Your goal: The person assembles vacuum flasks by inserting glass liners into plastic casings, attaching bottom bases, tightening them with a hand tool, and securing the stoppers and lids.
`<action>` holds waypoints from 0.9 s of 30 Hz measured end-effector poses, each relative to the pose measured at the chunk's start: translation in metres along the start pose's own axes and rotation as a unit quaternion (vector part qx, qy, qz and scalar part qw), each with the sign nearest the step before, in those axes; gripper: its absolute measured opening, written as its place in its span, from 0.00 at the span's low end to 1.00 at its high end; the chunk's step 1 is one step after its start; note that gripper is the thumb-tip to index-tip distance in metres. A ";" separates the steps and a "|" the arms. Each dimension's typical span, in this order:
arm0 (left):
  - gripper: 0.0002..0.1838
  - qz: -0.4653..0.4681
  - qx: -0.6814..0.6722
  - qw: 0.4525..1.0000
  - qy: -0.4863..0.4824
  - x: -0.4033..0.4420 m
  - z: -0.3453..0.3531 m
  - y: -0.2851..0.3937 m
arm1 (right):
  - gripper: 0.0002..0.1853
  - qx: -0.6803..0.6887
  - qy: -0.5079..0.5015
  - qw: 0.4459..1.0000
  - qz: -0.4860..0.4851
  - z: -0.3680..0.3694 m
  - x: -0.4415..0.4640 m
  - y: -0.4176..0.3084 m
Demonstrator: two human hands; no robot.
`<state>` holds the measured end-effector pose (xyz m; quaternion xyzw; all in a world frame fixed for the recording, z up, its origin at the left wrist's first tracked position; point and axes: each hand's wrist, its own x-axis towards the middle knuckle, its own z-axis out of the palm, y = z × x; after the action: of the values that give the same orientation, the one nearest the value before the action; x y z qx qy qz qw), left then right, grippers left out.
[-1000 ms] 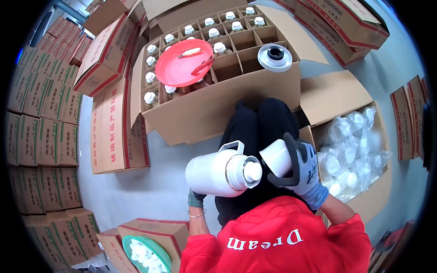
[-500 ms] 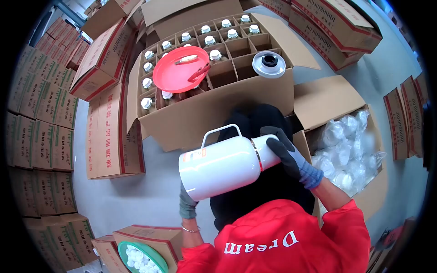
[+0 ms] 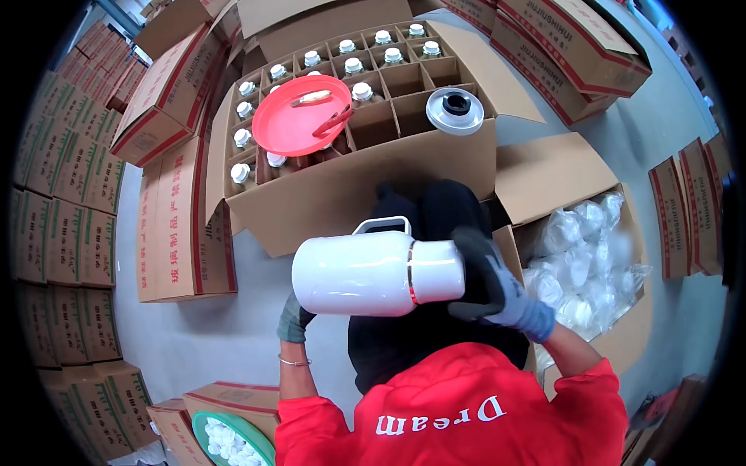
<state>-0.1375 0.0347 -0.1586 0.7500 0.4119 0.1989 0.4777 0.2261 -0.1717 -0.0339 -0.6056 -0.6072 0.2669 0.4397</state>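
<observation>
A glossy white vacuum jug [image 3: 353, 273] with a loop handle lies sideways above my lap, its narrower collar end towards the right. My left hand [image 3: 294, 320], in a grey-green glove, holds it by the base end; most of the fingers are hidden behind it. My right hand [image 3: 497, 283], in a grey and dark glove, is open at the collar end, with thumb and fingers apart. A round white lid [image 3: 454, 111] with a black centre rests on the near right edge of the divided carton [image 3: 373, 167].
White-capped bottles stand in the carton's cells. A red plate [image 3: 291, 128] on top carries a small knife and a red-handled tool. At right, an open box [image 3: 556, 175] holds plastic-wrapped pieces. A green basin [image 3: 203, 429] of white pieces sits lower left. Stacked cartons [image 3: 76, 241] line the left.
The jug has turned to nearly level and shifted slightly left. My right hand has loosened from the collar, its fingers now spread. My left hand has moved left with the base.
</observation>
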 end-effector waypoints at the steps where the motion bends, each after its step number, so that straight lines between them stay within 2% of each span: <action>1: 0.24 -0.018 -0.010 1.000 0.021 0.004 -0.003 0.015 | 0.49 0.060 -0.006 0.997 0.052 0.011 -0.003 0.006; 2: 0.24 -0.039 -0.007 0.999 0.029 0.010 -0.013 0.032 | 0.49 0.121 -0.010 0.987 0.103 0.019 -0.007 0.011; 4: 0.24 -0.066 0.022 0.998 0.004 0.030 -0.040 0.102 | 0.49 0.188 -0.092 0.954 0.215 0.017 -0.011 0.006; 6: 0.24 -0.002 0.089 0.989 -0.121 0.056 -0.050 0.172 | 0.47 0.229 -0.273 0.845 0.399 -0.001 -0.005 -0.003; 7: 0.22 0.063 0.131 0.972 -0.182 0.072 -0.034 0.190 | 0.39 0.076 -0.299 0.920 0.241 -0.002 -0.003 0.011; 8: 0.21 0.132 0.162 0.949 -0.237 0.089 -0.018 0.209 | 0.28 -0.097 -0.384 0.904 0.162 -0.013 0.013 0.020; 9: 0.20 0.163 0.243 0.924 -0.245 0.091 0.009 0.219 | 0.21 -0.183 -0.353 0.904 0.158 -0.026 0.035 0.023; 10: 0.20 0.190 0.322 0.892 -0.252 0.092 0.038 0.228 | 0.15 -0.265 -0.256 0.916 0.159 -0.040 0.057 0.031; 11: 0.19 0.172 0.352 0.866 -0.310 0.094 0.067 0.230 | 0.13 -0.231 -0.102 0.962 0.103 -0.052 0.079 0.042; 12: 0.20 0.152 0.380 0.836 -0.367 0.097 0.093 0.228 | 0.12 -0.315 -0.018 0.947 0.062 -0.064 0.112 0.076; 13: 0.21 0.147 0.354 0.839 -0.386 0.101 0.112 0.223 | 0.17 -0.372 0.061 0.926 0.015 -0.075 0.140 0.095; 15: 0.24 0.141 0.355 0.828 -0.410 0.111 0.124 0.223 | 0.21 -0.442 0.120 0.883 -0.104 -0.097 0.202 0.125; 18: 0.27 0.154 0.330 0.858 -0.362 0.114 0.103 0.231 | 0.25 -0.358 -0.048 0.932 0.004 -0.109 0.251 0.158; 19: 0.30 0.184 0.281 0.893 -0.301 0.113 0.092 0.225 | 0.26 -0.308 -0.084 0.947 0.026 -0.112 0.253 0.155; 20: 0.27 0.119 0.191 0.929 -0.293 0.121 0.082 0.226 | 0.27 -0.258 -0.117 0.958 0.052 -0.114 0.255 0.152; 21: 0.25 0.158 0.082 0.969 -0.169 0.128 0.079 0.216 | 0.28 -0.300 -0.116 0.947 -0.010 -0.110 0.259 0.168; 22: 0.23 0.192 -0.029 0.980 -0.039 0.136 0.078 0.203 | 0.29 -0.340 -0.116 0.930 -0.072 -0.102 0.264 0.153; 23: 0.24 0.114 -0.126 0.985 -0.008 0.149 0.080 0.194 | 0.31 -0.305 -0.073 0.943 -0.116 -0.092 0.248 0.140; 24: 0.26 0.090 -0.284 0.952 -0.075 0.159 0.081 0.194 | 0.34 -0.272 -0.052 0.944 -0.179 -0.079 0.241 0.126; 26: 0.30 -0.017 -0.583 0.793 -0.175 0.179 0.083 0.194 | 0.38 -0.225 -0.034 0.942 -0.247 -0.051 0.216 0.062; 27: 0.33 -0.005 -0.561 0.816 -0.140 0.175 0.088 0.203 | 0.37 -0.208 -0.021 0.945 -0.253 -0.037 0.205 0.047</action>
<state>0.1115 0.0858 -0.0375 0.3693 0.1613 0.2857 0.8695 0.3059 0.0250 -0.0132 -0.5039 -0.7917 0.0272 0.3444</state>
